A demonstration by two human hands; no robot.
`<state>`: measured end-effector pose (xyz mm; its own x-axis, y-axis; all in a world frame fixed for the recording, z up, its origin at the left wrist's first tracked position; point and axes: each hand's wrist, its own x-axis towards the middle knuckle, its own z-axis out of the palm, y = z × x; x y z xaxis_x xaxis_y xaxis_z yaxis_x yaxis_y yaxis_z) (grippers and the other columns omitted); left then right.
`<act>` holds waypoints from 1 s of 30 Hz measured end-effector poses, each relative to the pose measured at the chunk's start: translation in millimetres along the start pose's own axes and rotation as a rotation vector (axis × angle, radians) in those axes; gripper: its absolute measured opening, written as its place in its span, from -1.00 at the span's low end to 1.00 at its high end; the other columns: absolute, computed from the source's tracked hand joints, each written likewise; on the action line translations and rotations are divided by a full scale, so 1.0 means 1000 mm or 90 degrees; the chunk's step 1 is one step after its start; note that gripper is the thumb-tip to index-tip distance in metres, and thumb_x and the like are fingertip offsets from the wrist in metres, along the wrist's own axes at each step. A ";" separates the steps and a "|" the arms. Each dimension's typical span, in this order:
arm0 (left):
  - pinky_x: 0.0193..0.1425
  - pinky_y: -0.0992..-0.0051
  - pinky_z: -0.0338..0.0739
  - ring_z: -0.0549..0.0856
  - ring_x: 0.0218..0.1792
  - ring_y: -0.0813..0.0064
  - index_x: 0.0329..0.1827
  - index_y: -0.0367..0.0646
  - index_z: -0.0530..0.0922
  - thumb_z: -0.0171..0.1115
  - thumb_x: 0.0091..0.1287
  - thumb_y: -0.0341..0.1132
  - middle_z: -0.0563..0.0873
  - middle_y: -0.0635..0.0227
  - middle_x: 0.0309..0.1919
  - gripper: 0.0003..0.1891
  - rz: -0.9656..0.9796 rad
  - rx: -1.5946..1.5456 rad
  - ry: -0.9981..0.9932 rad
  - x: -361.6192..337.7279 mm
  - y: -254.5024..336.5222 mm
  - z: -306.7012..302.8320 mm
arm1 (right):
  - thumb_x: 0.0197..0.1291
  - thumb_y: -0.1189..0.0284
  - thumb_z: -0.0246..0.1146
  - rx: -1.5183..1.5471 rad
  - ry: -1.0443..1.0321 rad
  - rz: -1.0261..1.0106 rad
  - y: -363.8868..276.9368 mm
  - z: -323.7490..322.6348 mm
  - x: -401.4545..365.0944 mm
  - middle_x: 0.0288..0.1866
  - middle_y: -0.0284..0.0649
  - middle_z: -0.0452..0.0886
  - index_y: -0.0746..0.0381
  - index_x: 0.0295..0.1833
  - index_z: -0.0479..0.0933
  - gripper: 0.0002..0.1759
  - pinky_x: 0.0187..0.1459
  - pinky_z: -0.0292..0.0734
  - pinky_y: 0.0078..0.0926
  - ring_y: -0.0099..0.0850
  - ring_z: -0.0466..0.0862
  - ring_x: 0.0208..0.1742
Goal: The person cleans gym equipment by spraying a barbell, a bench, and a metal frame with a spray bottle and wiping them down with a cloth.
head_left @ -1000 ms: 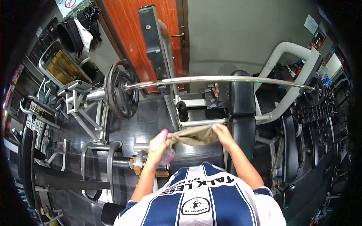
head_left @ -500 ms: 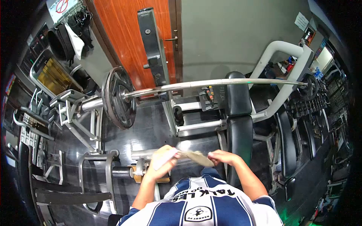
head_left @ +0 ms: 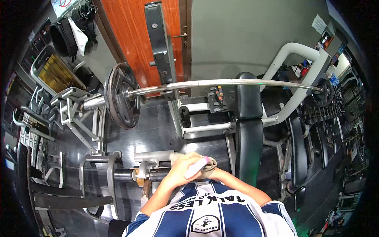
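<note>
In front of my chest, my left hand [head_left: 182, 169] is closed round a small white object with a pink end [head_left: 197, 167], which looks like a tube or bottle. A bunched beige-grey cloth [head_left: 212, 164] sits against it, between both hands. My right hand [head_left: 213, 173] is drawn in close to the left, at the cloth, with most of its fingers hidden behind the cloth and the left hand. Beyond the hands, a loaded barbell [head_left: 213, 82] lies across a bench press rack.
A black padded bench [head_left: 248, 152] runs just right of my hands. On the left are a large weight plate [head_left: 122, 95] and a grey metal frame [head_left: 114, 177]. A tray with tools [head_left: 219, 98] sits beneath the bar. Dumbbells [head_left: 323, 113] line the right side.
My hands have come together from apart, the right moving left toward the left hand. The cloth, stretched between them before, is now bunched up.
</note>
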<state>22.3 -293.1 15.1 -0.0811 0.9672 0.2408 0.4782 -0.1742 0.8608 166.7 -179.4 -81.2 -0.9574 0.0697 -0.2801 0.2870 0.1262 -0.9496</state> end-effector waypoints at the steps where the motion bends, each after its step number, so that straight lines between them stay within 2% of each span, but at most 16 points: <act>1: 0.05 0.32 0.59 0.70 -0.07 0.12 -0.01 -0.20 0.65 0.38 0.05 -0.42 0.71 0.16 -0.11 -0.62 0.019 0.025 0.044 -0.002 -0.003 -0.003 | 0.22 0.31 0.34 0.066 0.092 -0.144 -0.009 0.001 0.002 0.07 -0.31 0.61 0.20 0.17 0.53 -0.58 0.20 0.48 -0.46 -0.49 0.58 0.08; 2: 0.04 0.32 0.59 0.70 -0.08 0.10 -0.02 -0.21 0.65 0.38 0.05 -0.42 0.71 0.14 -0.12 -0.63 0.039 0.051 0.088 -0.004 -0.004 -0.005 | 0.19 0.38 0.35 0.031 0.116 -0.015 -0.019 -0.004 -0.002 0.05 -0.31 0.65 0.21 0.19 0.54 -0.56 0.16 0.52 -0.47 -0.50 0.60 0.05; 4: 0.03 0.30 0.59 0.69 -0.11 0.09 -0.06 -0.26 0.65 0.33 0.04 -0.45 0.70 0.11 -0.13 -0.66 -0.024 0.027 0.116 -0.010 -0.003 -0.009 | 0.16 0.41 0.36 0.219 0.168 -0.061 0.018 -0.004 0.005 0.08 -0.31 0.67 0.19 0.26 0.54 -0.49 0.13 0.54 -0.47 -0.50 0.62 0.04; 6: -0.01 0.33 0.60 0.71 -0.13 0.14 -0.03 -0.22 0.66 0.34 0.07 -0.42 0.70 0.15 -0.17 -0.65 -0.046 0.059 0.160 -0.017 -0.003 -0.012 | 0.25 0.37 0.36 0.025 0.159 -0.249 0.036 -0.026 0.019 0.18 -0.36 0.63 0.17 0.34 0.49 -0.47 0.22 0.49 -0.46 -0.52 0.59 0.13; 8: -0.03 0.34 0.60 0.70 -0.15 0.14 -0.04 -0.23 0.67 0.33 0.08 -0.42 0.70 0.15 -0.18 -0.66 -0.071 0.067 0.177 -0.030 -0.014 -0.011 | 0.35 0.28 0.29 0.267 0.129 -0.056 0.043 -0.034 0.024 0.26 -0.33 0.57 0.20 0.35 0.46 -0.50 0.25 0.45 -0.44 -0.50 0.55 0.19; 10: -0.05 0.33 0.59 0.68 -0.22 0.15 -0.07 -0.26 0.67 0.29 0.11 -0.41 0.70 0.15 -0.19 -0.70 -0.115 0.052 0.202 -0.039 -0.013 -0.012 | 0.40 0.12 0.21 0.444 0.031 -0.056 0.011 -0.050 0.014 0.29 -0.29 0.54 0.21 0.35 0.44 -0.45 0.31 0.38 -0.43 -0.48 0.51 0.26; 11: -0.03 0.32 0.58 0.69 -0.20 0.15 -0.06 -0.26 0.67 0.29 0.12 -0.41 0.70 0.15 -0.18 -0.70 -0.127 0.050 0.195 -0.043 -0.014 -0.011 | 0.33 -0.08 0.21 0.464 0.031 -0.051 0.012 -0.051 0.011 0.35 -0.26 0.46 0.23 0.45 0.32 -0.23 0.39 0.28 -0.39 -0.48 0.42 0.37; 14: 0.01 0.32 0.58 0.70 -0.15 0.14 -0.02 -0.26 0.67 0.29 0.13 -0.41 0.71 0.14 -0.15 -0.68 -0.142 0.075 0.180 -0.047 -0.018 0.000 | 0.19 -0.22 0.27 0.453 -0.103 -0.138 0.002 -0.053 0.002 0.42 -0.25 0.38 0.26 0.54 0.14 0.04 0.47 0.18 -0.33 -0.44 0.33 0.46; 15: 0.03 0.32 0.58 0.71 -0.12 0.14 0.00 -0.26 0.66 0.30 0.13 -0.41 0.71 0.14 -0.14 -0.66 -0.140 0.096 0.162 -0.045 -0.019 0.004 | 0.09 -0.29 0.32 0.291 -0.112 -0.050 -0.010 -0.057 0.002 0.51 -0.24 0.27 0.30 0.59 -0.02 0.22 0.50 0.12 -0.28 -0.39 0.24 0.52; 16: 0.06 0.32 0.57 0.71 -0.07 0.12 0.02 -0.26 0.66 0.32 0.13 -0.40 0.71 0.12 -0.11 -0.64 -0.144 0.080 0.180 -0.042 -0.018 0.010 | 0.10 -0.25 0.33 0.099 -0.063 -0.156 -0.014 -0.055 0.002 0.45 -0.17 0.38 0.30 0.54 0.13 0.13 0.46 0.20 -0.27 -0.32 0.37 0.45; 18: 0.08 0.31 0.57 0.70 -0.05 0.10 0.00 -0.28 0.66 0.32 0.13 -0.37 0.70 0.10 -0.10 -0.65 -0.170 0.060 0.204 -0.030 -0.014 0.017 | 0.22 -0.08 0.30 -0.106 -0.069 -0.052 -0.040 -0.065 -0.004 0.24 -0.04 0.58 0.24 0.41 0.33 -0.18 0.33 0.39 -0.30 -0.25 0.56 0.28; 21: 0.09 0.31 0.56 0.70 -0.06 0.10 -0.04 -0.30 0.66 0.31 0.14 -0.36 0.69 0.07 -0.09 -0.67 -0.218 0.101 0.246 -0.018 -0.015 0.019 | 0.33 0.09 0.18 -0.178 -0.167 0.044 -0.020 -0.087 0.001 0.00 0.07 0.69 0.18 0.29 0.46 -0.46 0.17 0.53 -0.27 -0.12 0.70 0.08; 22: 0.06 0.30 0.56 0.70 -0.08 0.09 -0.08 -0.32 0.66 0.29 0.16 -0.34 0.70 0.06 -0.12 -0.70 -0.215 0.109 0.296 -0.014 -0.014 0.020 | 0.37 0.15 0.10 -0.231 -0.111 0.057 -0.013 -0.094 -0.004 -0.04 0.13 0.70 0.18 0.26 0.46 -0.54 0.10 0.58 -0.17 0.00 0.71 0.05; 24: 0.00 0.30 0.56 0.70 -0.10 0.09 -0.10 -0.33 0.65 0.29 0.18 -0.34 0.70 0.05 -0.15 -0.72 -0.247 0.103 0.326 -0.013 -0.017 0.016 | 0.39 0.13 0.09 -0.444 -0.064 0.127 0.005 -0.111 -0.010 -0.14 0.25 0.68 0.38 0.00 0.59 -0.52 0.03 0.58 -0.05 0.18 0.68 -0.04; 27: -0.04 0.30 0.56 0.72 -0.17 0.10 -0.09 -0.33 0.66 0.30 0.21 -0.31 0.71 0.06 -0.24 -0.71 -0.327 0.099 0.334 -0.012 -0.019 0.014 | 0.39 0.13 0.09 -0.566 -0.071 0.213 0.041 -0.139 -0.022 -0.16 0.27 0.67 0.36 -0.16 0.64 -0.53 0.01 0.56 -0.02 0.15 0.69 -0.07; 30: -0.04 0.31 0.56 0.73 -0.20 0.10 -0.08 -0.31 0.66 0.31 0.23 -0.27 0.72 0.07 -0.29 -0.70 -0.352 0.122 0.353 -0.004 -0.017 0.022 | 0.38 0.12 0.11 -0.436 -0.001 0.162 0.014 -0.173 -0.027 -0.19 0.27 0.66 0.40 -0.18 0.63 -0.51 0.02 0.57 -0.01 0.17 0.69 -0.08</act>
<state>33.4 -290.2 -10.6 -0.7480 0.6629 0.0328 0.3794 0.3865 0.8406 202.3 -8.0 -62.8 -0.8581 0.1781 -0.4816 0.4554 0.6972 -0.5537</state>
